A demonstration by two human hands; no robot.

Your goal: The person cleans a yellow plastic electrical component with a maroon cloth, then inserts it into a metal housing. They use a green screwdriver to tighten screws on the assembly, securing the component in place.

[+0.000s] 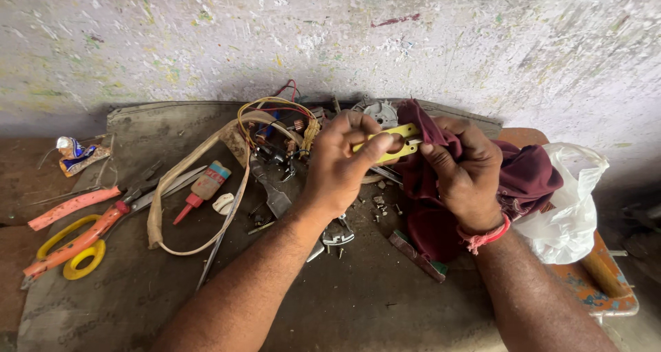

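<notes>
Worn brown work surface, dusty, set against a paint-flecked wall. Lying directly on it: orange-handled pliers and yellow-handled scissors at left; small glue bottle; tan strap looped; tangle of wires at rear; loose screws centre; white plastic bag at right.

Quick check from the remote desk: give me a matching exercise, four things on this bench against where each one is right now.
Things:
1. yellow slotted strip
2. maroon cloth
3. orange-handled pliers
4. white plastic bag

Places:
A. far right, beside the cloth
B. pinched in the left hand
C. far left of the bench
D. bunched in the right hand

Pairs: 1-B, 2-D, 3-C, 4-A
</notes>
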